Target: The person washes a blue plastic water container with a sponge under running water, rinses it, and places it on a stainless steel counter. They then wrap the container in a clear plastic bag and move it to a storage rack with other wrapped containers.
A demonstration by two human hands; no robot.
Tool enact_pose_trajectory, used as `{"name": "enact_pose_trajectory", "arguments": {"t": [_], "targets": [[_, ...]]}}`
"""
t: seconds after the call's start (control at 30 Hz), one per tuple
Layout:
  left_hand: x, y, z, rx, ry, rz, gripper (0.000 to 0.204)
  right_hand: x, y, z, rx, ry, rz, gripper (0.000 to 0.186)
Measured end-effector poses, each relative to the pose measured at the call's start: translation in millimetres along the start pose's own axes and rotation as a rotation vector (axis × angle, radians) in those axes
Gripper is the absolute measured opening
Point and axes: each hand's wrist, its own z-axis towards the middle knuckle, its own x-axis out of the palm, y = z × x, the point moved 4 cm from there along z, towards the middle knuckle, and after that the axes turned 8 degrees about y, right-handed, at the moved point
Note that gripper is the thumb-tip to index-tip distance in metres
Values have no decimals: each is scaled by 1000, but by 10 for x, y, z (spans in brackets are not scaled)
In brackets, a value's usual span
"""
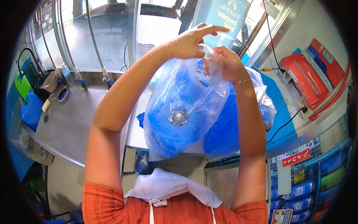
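A clear plastic bag [156, 128] stands on the white counter in front of me, wrapped around a large blue water jug [167, 138]. Through the film shows the jug's round silvery cap [178, 117]. My right hand [228, 64] is closed around the gathered neck of the bag. Beside it, my left hand [190, 42] has its index finger stretched out and its thumb apart, with the bag's loose tip close by. Right of this bag, partly behind my right forearm, stands another bagged blue jug [222, 130].
At left is a metal counter [74, 115] with a blue jug with a handle [31, 110], a small bottle [67, 74] and a round lid [63, 94]. A red box [307, 80] and black cord [285, 125] lie at right. Shelves with blue packs [298, 190] stand below.
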Motion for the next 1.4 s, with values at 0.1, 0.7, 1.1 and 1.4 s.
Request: {"name": "enact_pose_trajectory", "arguments": {"t": [0.1,0.7,1.1,1.4], "targets": [[169,-13,-54,-10,19,-16,41,53,116,-54,-177,73,-115,33],[2,570,-548,-265,25,-831,31,-105,220,-913,-80,-490,-1050,33],[526,-132,187,-589,346,263,53,692,750,-646,-484,-621,-1403,39],[304,237,-16,-537,248,-444,33,150,209,-660,-576,-434,-458,50]]}}
